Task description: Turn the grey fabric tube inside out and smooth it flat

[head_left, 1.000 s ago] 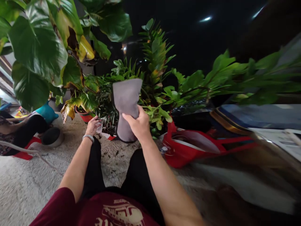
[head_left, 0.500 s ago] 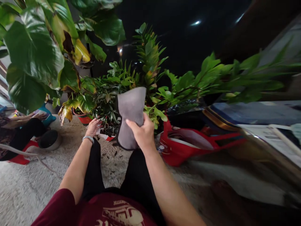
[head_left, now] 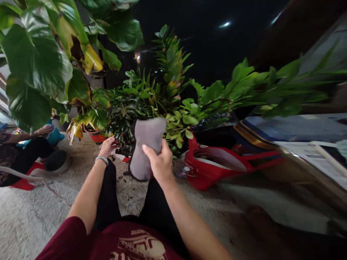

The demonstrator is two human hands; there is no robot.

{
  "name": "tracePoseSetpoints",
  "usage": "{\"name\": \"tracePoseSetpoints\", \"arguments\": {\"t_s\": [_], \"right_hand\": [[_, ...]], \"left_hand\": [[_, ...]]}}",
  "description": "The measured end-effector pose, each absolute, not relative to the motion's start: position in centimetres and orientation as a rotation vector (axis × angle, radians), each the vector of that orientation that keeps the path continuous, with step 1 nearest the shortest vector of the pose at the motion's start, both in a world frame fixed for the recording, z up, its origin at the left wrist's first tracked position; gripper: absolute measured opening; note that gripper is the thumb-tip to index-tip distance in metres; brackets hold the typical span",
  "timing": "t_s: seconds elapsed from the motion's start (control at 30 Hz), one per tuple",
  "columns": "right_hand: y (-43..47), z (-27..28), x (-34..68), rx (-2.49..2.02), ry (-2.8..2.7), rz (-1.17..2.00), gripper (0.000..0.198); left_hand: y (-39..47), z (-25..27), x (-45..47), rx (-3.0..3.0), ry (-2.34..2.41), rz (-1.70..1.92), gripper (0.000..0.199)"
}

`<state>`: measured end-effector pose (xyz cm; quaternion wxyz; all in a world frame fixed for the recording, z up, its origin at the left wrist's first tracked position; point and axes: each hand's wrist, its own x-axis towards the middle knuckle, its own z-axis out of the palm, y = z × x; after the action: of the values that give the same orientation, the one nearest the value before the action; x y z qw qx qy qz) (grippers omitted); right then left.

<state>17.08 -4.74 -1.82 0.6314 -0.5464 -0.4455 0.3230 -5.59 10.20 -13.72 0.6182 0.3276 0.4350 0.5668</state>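
Observation:
My right hand (head_left: pixel 162 163) grips a soft-looking grey pad (head_left: pixel 148 141) with dark edging and a narrowed waist. The thumb lies across its near face, while the other fingers are hidden behind it. The pad stands tilted in front of the dark-leaved potted plants (head_left: pixel 124 112), above the gap between my knees. My left hand (head_left: pixel 107 147), with a silvery bracelet at the wrist, is by my left knee. Its fingers stretch toward the low leaves and hold nothing that I can see.
A red bag (head_left: pixel 208 173) stands on the concrete floor (head_left: pixel 35 216) to the right. Beside it is a blue-topped stack (head_left: pixel 273 130). Large leaves (head_left: pixel 38 54) hang at upper left. Far left, another person (head_left: pixel 32 144) sits near a dark pot (head_left: pixel 56 161).
My right hand has lowered the pad, moved it slightly left and tilted it further over. More leaves show behind it. My left hand has barely moved.

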Motion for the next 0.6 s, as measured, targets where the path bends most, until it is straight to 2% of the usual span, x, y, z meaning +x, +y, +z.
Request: {"name": "tracePoseSetpoints", "arguments": {"t_s": [0.07,0.17,0.27,0.37,0.47,0.6], "right_hand": [[-1.3,0.2,17.1,-1.201,-0.957,0.658,0.053],[2.1,-1.0,16.0,-1.156,-0.778,0.88,0.049],[0.1,-5.1,14.5,-1.172,-0.595,1.208,0.043],[-4.7,-7.5,14.1,-1.216,-0.558,1.308,0.037],[-6.2,-6.0,15.2,-1.164,-0.681,1.19,0.039],[-1.1,-2.0,16.9,-1.064,-0.787,0.86,0.056]], "left_hand": [[10.2,-13.8,-5.4,0.739,1.031,1.326,0.033],[10.1,-13.8,-5.2,0.723,1.051,1.358,0.034],[9.9,-13.8,-5.5,0.741,1.018,1.314,0.036],[9.9,-13.8,-5.9,0.759,0.984,1.268,0.037],[10.1,-13.6,-6.1,0.748,0.98,1.269,0.037],[10.1,-13.5,-5.7,0.724,0.985,1.254,0.037]]}}
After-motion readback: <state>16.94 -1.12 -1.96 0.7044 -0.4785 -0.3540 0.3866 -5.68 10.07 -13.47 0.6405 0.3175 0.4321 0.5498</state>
